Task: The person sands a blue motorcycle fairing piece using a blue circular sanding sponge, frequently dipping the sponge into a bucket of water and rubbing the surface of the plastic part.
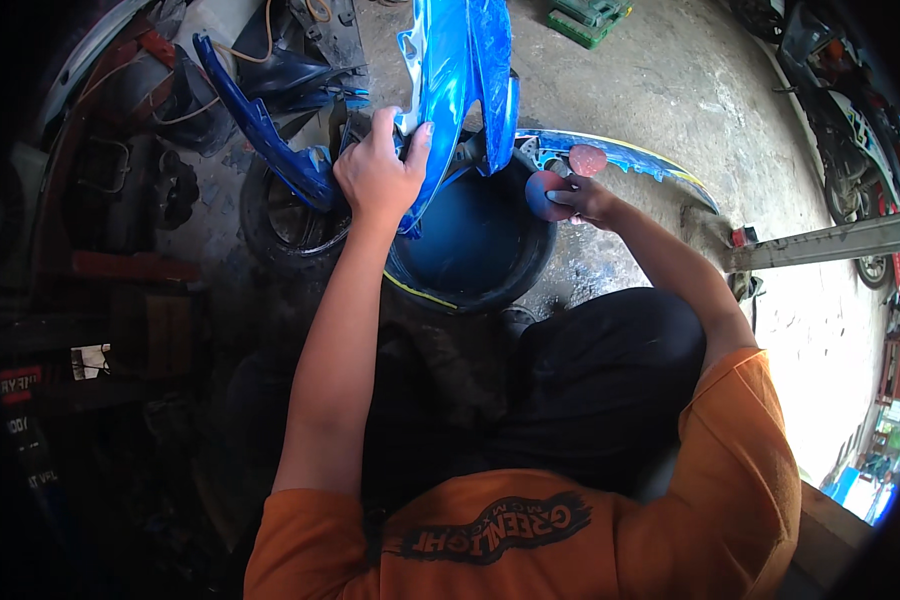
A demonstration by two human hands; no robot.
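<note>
My left hand is closed on the edge of a blue motorcycle fairing panel, thumb on its painted face. The panel stands tilted over a round black tub that holds dark water. At the tub's right rim, my right hand pinches a round reddish sanding disc between thumb and fingers. A second reddish disc shows just beyond that hand, beside a long blue and yellow panel; whether it rests on the panel or the floor I cannot tell.
Left of the tub lies a tyre, with a narrow blue body panel across it. Dark motorcycle parts crowd the far left. A green case sits on the concrete floor ahead. A metal beam juts in at right, near parked motorcycles.
</note>
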